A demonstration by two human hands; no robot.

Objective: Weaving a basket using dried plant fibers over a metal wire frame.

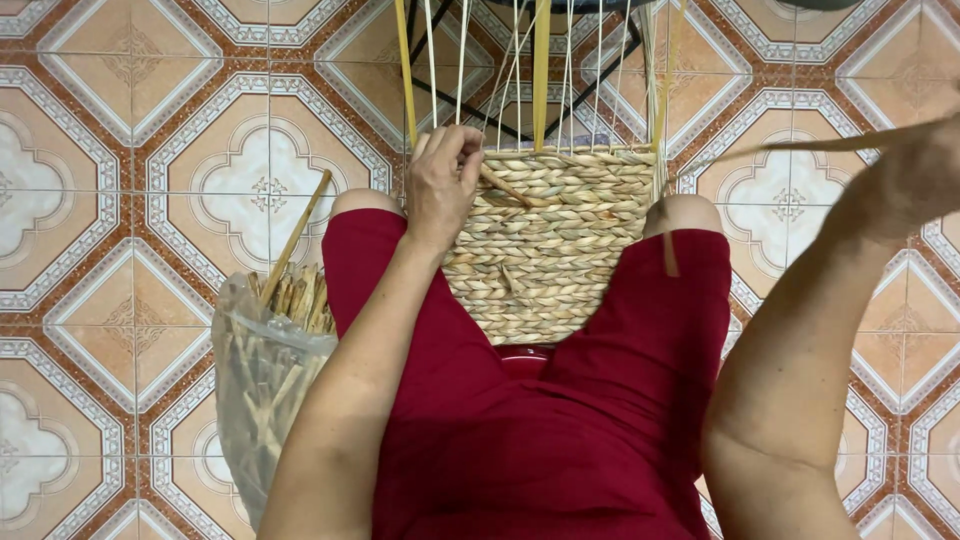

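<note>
At near left, plastic bag [262, 385] of dried strands. Centre, between knees: half-woven basket [550, 240], light, stiff. Left hand [442, 180] closed on its far-left rim. Right hand [915, 180] pinches flat strand [800, 146], pliable, likely brittle; best held near weave.

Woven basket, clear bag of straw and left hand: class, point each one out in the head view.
Woven basket [560, 235], head view, middle of braided wall.
Clear bag of straw [262, 385], head view, plastic side.
Left hand [443, 178], head view, back of hand.
</note>
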